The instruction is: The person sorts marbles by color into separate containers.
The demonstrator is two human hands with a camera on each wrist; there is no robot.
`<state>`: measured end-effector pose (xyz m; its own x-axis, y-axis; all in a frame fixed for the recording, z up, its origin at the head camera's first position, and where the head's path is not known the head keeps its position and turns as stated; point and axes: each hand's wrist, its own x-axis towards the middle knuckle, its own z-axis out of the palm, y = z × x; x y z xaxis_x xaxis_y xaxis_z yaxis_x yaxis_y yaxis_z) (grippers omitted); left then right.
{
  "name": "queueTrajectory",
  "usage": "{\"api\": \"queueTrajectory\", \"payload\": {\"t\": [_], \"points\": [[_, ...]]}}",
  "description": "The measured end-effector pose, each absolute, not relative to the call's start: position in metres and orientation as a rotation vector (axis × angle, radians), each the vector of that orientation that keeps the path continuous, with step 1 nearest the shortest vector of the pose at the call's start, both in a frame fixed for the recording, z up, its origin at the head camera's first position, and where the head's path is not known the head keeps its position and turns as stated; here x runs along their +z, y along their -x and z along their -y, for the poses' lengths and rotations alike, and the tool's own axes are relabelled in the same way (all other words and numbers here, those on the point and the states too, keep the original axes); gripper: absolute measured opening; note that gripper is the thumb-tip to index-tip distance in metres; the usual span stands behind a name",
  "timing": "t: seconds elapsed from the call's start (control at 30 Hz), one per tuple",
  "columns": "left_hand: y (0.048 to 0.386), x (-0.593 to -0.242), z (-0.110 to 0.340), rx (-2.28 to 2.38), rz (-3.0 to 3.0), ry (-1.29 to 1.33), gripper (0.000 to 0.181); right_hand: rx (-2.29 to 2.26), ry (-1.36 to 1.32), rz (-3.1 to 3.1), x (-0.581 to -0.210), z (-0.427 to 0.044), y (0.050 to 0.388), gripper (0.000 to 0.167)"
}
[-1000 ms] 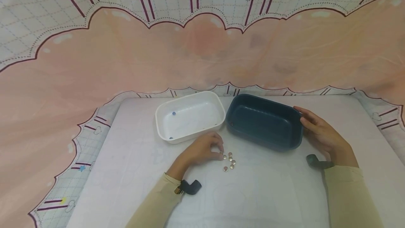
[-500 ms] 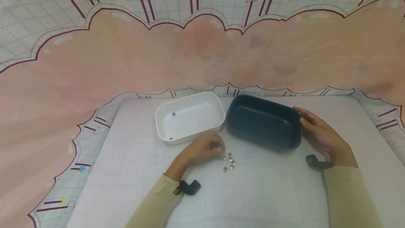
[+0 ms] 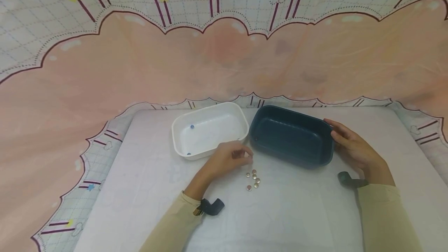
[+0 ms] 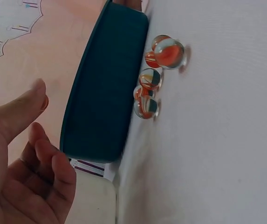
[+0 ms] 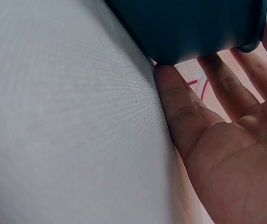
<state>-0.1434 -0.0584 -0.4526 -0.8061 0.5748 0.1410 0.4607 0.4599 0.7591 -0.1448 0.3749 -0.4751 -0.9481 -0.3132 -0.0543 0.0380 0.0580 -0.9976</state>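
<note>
Glass marbles (image 4: 169, 53) lie loose just beside the fingertips of the left hand (image 3: 225, 161), which seem pinched nearly together on another marble (image 4: 45, 103), best held snugly, while the right hand's (image 3: 360, 151) near-straight fingers should steady the dark teal tray (image 3: 292, 134) they touch.

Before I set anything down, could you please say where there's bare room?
Bare table lies left of the white tray and between the sleeves, nearer than the marbles. Crowded: around the marbles, near the left grip and blue tray.

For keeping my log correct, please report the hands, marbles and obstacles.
Left hand holding one marble. Right hand touching blue tub. Six marbles loose on table. No obstruction seen.
</note>
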Motion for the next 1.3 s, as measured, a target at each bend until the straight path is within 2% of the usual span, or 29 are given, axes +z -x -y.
{"api": "queueTrajectory", "payload": {"t": [0.3, 1.3], "points": [[0.148, -0.444, 0.049, 1.314, -2.612, -0.924, 0.014, -1.951, 0.247, -2.102, -0.475, -0.373, 0.146, 0.055], [0.169, -0.416, 0.009, 1.368, -2.631, -0.914, 0.022, -1.865, 0.165, -2.167, -0.472, -0.373, 0.143, 0.056]]}}
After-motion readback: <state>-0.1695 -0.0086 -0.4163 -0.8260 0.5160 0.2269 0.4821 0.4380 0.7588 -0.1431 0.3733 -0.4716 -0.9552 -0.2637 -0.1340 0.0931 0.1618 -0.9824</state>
